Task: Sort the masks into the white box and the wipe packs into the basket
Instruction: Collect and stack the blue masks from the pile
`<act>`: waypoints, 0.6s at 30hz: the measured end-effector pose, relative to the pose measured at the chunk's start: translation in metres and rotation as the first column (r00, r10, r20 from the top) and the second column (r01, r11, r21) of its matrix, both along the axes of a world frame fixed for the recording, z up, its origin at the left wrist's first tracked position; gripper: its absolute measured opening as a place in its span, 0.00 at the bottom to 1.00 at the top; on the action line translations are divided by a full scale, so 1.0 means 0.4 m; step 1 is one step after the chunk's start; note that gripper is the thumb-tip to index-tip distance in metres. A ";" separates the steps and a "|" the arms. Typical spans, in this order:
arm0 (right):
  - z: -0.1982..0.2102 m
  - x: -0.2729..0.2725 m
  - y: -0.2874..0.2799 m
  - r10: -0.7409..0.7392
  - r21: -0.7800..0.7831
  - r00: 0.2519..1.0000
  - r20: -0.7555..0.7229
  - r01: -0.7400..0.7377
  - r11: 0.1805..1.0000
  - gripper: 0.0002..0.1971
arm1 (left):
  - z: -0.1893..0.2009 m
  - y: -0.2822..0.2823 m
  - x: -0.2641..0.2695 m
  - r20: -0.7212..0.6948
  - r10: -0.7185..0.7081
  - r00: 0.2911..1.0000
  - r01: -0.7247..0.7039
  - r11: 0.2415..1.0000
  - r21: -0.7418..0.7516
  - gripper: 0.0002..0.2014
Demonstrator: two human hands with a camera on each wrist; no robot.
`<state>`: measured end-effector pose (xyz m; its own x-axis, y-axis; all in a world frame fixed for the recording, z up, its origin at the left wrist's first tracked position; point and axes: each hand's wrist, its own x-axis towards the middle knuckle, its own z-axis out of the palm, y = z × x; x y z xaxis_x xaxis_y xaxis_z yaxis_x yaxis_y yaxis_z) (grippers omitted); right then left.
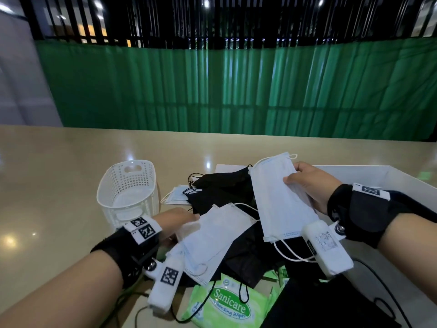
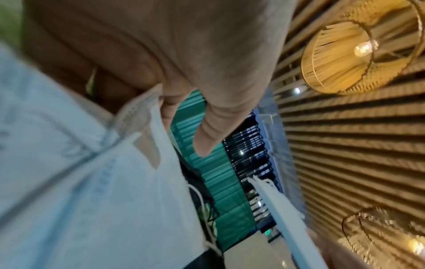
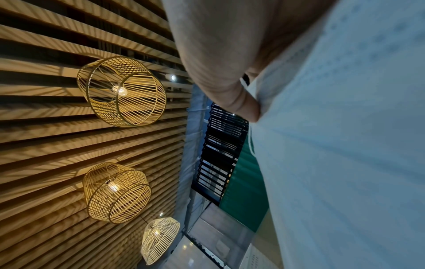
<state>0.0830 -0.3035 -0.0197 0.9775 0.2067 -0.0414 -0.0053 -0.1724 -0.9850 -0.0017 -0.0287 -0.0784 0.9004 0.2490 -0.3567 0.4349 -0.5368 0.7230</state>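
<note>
My right hand (image 1: 305,183) pinches a pale blue mask (image 1: 281,202) by its right edge and holds it up over the pile, beside the white box (image 1: 387,176); the same mask (image 3: 345,145) fills the right wrist view under my thumb (image 3: 241,105). My left hand (image 1: 179,221) grips the edge of another white mask (image 1: 212,237) low over the pile; that mask (image 2: 80,182) shows in the left wrist view too. Several black masks (image 1: 224,188) lie heaped in the middle. A green Sanicare wipe pack (image 1: 227,304) lies at the front. The white perforated basket (image 1: 128,188) stands at the left.
A small blue mask (image 1: 177,195) lies between the basket and the black pile. Black cables (image 1: 383,287) trail across the front right. The beige table (image 1: 59,174) stretches to a green screen (image 1: 236,91) behind.
</note>
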 end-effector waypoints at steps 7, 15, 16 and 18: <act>0.007 -0.003 0.001 0.091 -0.002 0.994 -0.053 -0.091 0.996 0.08 | 0.033 -0.070 0.027 -0.145 -0.145 0.979 0.186 0.924 0.333 0.14; 0.010 -0.002 -0.003 0.275 0.257 0.960 -0.057 -0.252 0.933 0.14 | 0.093 -0.095 0.023 0.299 -0.035 0.953 0.138 0.934 -0.330 0.10; 0.010 0.000 -0.003 0.288 0.285 0.956 -0.045 -0.264 0.921 0.17 | 0.102 -0.106 0.020 0.347 0.004 0.938 0.159 0.885 -0.438 0.14; 0.009 0.001 -0.003 0.323 0.316 0.946 -0.031 -0.297 0.901 0.24 | 0.110 -0.131 0.016 0.388 0.036 0.921 0.201 0.808 -0.554 0.21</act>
<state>0.0832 -0.3047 -0.0161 0.8579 0.5139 -0.0040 -0.0818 0.1288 -0.9883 0.0046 -0.0810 -0.0343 0.9984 0.0239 -0.0519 0.0517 0.0071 0.9986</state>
